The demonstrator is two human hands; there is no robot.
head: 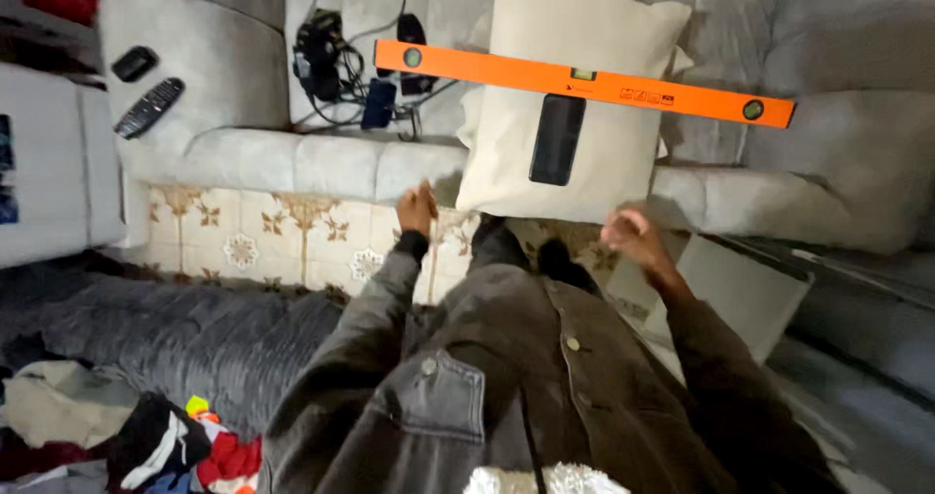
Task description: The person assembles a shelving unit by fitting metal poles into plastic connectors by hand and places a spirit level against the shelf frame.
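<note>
Your left hand (417, 208) is loosely curled and holds nothing. Your right hand (631, 236) is half closed and empty too. Both hang just below the big cream square pillow (575, 143) on the grey sofa (292, 158). A long orange level (584, 83) and a black phone (557, 139) lie on the pillow.

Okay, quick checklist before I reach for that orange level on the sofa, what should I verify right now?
1. Left hand free: ok, it holds nothing.
2. Right hand free: cannot tell, the fingers are curled and blurred.
3. Orange level within sight and unobstructed: ok, it lies across the top of the cream cushion.
4. Level resting steadily: not ok, it bridges the soft cushion with both ends overhanging.
5. Dark phone safe: not ok, it lies loose on the cushion just below the level.
6. Cables and chargers clear of the level: ok, they sit beyond its left end.
</note>
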